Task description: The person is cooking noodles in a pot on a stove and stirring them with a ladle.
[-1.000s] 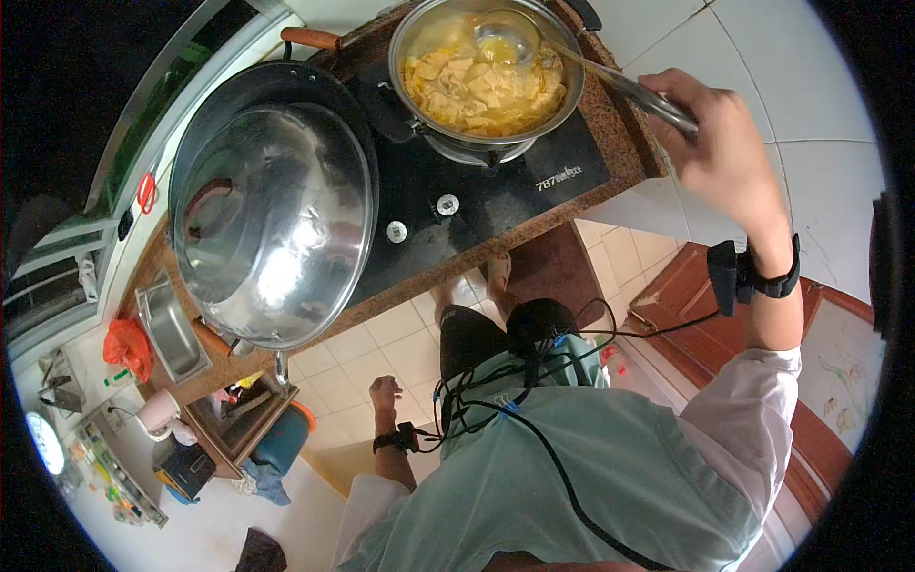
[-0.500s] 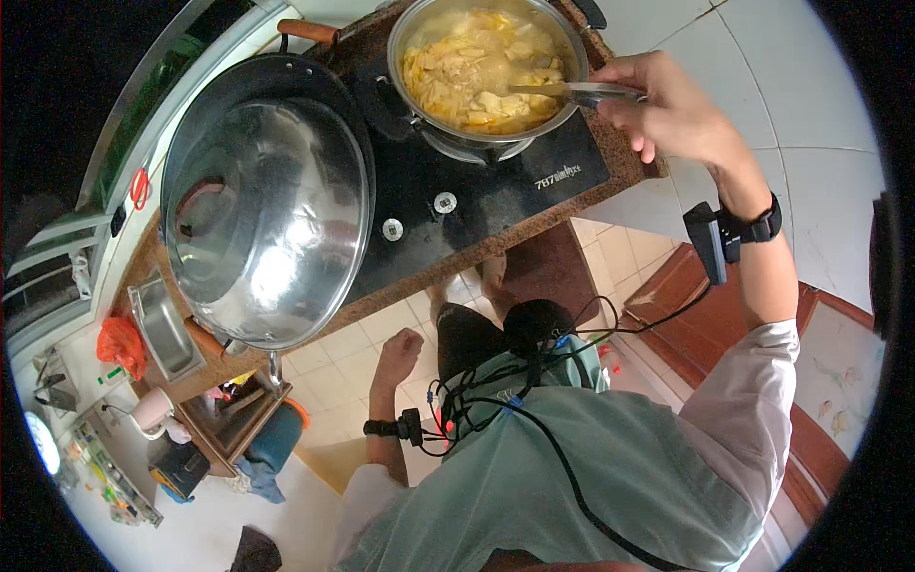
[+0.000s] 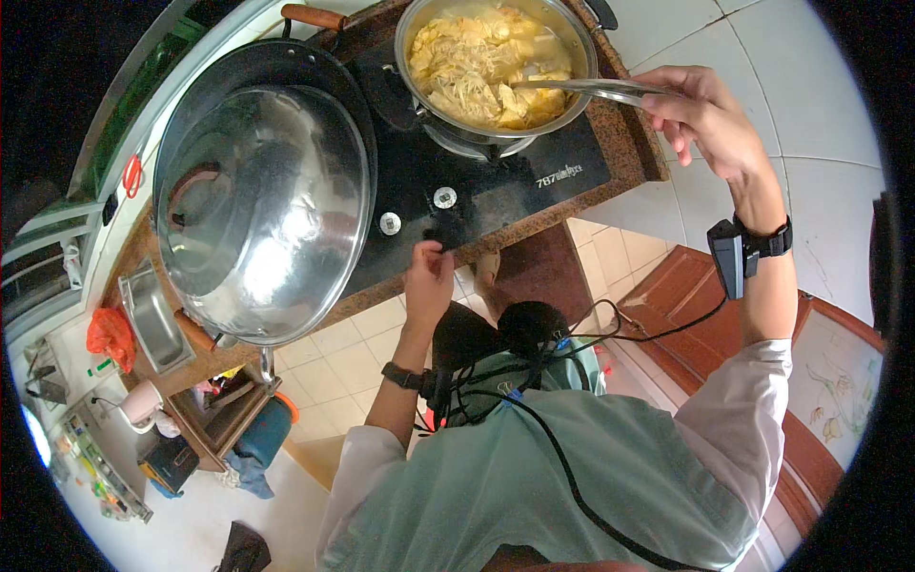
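A steel pot (image 3: 401, 71) of steaming broth with yellow, shredded-looking food (image 3: 486, 67) stands on the far burner of the black gas stove (image 3: 477, 205). My right hand (image 3: 705, 114) is closed round the handle of a long metal cooking utensil (image 3: 605, 88), held over the pot's right rim. Its working end is sunk in the food, so its shape is hidden. My left hand (image 3: 429, 281), with nothing in it and its fingers loosely bent, is at the stove's front edge, just below two round knobs (image 3: 445, 197).
Left of the pot sits a large black wok (image 3: 324, 86) with a domed shiny lid (image 3: 267, 210). Farther left are a steel sink (image 3: 157, 315), an orange-red bag (image 3: 111, 336) and a pink container (image 3: 142, 404). Black cables (image 3: 562, 467) hang across my front and run to my right wrist.
My left hand has risen from beside my legs to the stove edge, its fist loosening. My right hand has drawn back rightward with the utensil, and the food has shifted in the pot.
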{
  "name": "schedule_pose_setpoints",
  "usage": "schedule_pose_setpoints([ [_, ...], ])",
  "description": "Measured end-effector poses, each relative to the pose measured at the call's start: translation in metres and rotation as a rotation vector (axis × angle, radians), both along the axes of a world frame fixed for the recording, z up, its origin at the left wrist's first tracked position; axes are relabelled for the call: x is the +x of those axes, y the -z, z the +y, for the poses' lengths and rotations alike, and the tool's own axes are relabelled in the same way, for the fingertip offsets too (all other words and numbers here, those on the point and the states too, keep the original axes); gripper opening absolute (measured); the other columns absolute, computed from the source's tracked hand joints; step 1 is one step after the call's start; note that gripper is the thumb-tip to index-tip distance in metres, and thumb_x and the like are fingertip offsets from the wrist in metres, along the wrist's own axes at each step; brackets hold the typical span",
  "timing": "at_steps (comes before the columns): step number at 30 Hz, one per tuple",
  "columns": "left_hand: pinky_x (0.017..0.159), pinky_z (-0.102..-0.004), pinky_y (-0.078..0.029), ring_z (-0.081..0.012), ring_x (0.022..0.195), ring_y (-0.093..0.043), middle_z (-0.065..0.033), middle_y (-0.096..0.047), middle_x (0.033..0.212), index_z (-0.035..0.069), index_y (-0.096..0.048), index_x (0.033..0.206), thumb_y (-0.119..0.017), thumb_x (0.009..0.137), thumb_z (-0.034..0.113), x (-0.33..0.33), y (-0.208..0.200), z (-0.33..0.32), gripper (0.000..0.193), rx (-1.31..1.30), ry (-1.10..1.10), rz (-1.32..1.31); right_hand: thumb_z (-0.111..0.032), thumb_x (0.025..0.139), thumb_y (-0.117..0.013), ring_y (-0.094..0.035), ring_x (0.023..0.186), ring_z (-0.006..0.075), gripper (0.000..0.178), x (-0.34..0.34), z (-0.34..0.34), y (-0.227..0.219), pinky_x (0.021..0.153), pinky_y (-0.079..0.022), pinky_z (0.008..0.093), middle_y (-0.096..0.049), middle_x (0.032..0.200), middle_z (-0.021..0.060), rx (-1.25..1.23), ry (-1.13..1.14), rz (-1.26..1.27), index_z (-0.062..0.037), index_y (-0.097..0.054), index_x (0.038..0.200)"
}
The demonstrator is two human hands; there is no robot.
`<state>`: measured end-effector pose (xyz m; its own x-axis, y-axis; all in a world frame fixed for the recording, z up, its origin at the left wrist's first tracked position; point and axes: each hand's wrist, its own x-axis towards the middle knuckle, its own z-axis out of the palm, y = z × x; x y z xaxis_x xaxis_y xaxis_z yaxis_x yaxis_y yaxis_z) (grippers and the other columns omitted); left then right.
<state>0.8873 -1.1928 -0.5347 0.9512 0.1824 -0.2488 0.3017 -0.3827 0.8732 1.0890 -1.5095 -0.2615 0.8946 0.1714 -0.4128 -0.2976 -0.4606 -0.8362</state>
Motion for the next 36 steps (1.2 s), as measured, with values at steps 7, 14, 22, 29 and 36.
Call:
schedule_pose_setpoints([
  [7, 0.066, -0.0377, -0.052, -0.0239, 0.068, -0.067, -0.0088, -0.065, 0.077, 0.003, -0.049, 0.118, -0.075, 0.088, 0.022, 0.027, 0.021, -0.02, 0.043, 0.11, -0.074, 0.002, -0.012, 0.09, -0.067, -0.056, 0.049, 0.0046, 0.031, -0.015, 0.005, -0.01, 0.04, -0.047, 0.0205, -0.059, 0.068, 0.0, -0.098, -0.051, -0.146, 0.0049, -0.066, 0.116],
  [14, 0.068, -0.0446, -0.051, -0.0314, 0.07, -0.066, -0.0092, -0.063, 0.076, 0.003, -0.048, 0.118, -0.081, 0.083, 0.032, 0.052, 0.019, -0.04, 0.056, 0.14, -0.283, -0.041, -0.003, 0.086, -0.064, -0.069, 0.066, 0.0351, 0.029, -0.037, 0.026, -0.032, 0.063, -0.054, 0.0394, -0.069, 0.076, 0.0214, -0.558, -0.276, -0.589, 0.0036, -0.066, 0.114],
  [22, 0.068, -0.0462, -0.051, -0.0339, 0.071, -0.066, -0.0108, -0.063, 0.075, 0.002, -0.051, 0.114, -0.08, 0.085, 0.03, 0.064, 0.03, -0.047, 0.049, 0.166, -0.323, -0.026, 0.003, 0.084, -0.063, -0.067, 0.086, 0.044, 0.032, -0.025, 0.042, -0.026, 0.076, -0.054, 0.0426, -0.068, 0.099, 0.0288, -0.767, -0.382, -0.809, 0.0053, -0.065, 0.116],
  [29, 0.063, -0.0411, -0.05, -0.0272, 0.065, -0.065, -0.0083, -0.062, 0.069, 0.001, -0.052, 0.112, -0.076, 0.089, 0.024, 0.066, 0.026, -0.052, 0.041, 0.103, -0.342, -0.034, 0.002, 0.085, -0.061, -0.064, 0.085, 0.0454, 0.034, -0.012, 0.041, 0.018, 0.076, -0.053, 0.0437, -0.068, 0.102, 0.0267, -0.856, -0.561, -0.846, 0.0039, -0.065, 0.119],
  [36, 0.057, -0.033, -0.045, -0.0156, 0.061, -0.057, -0.0061, -0.059, 0.07, -0.001, -0.051, 0.116, -0.074, 0.091, 0.014, 0.053, 0.045, -0.052, 0.037, 0.058, -0.333, -0.112, -0.011, 0.087, -0.067, -0.064, 0.067, 0.022, 0.026, 0.009, 0.039, -0.017, 0.062, -0.053, 0.0327, -0.063, 0.079, 0.0105, -0.533, -0.308, -0.299, 0.0036, -0.07, 0.108],
])
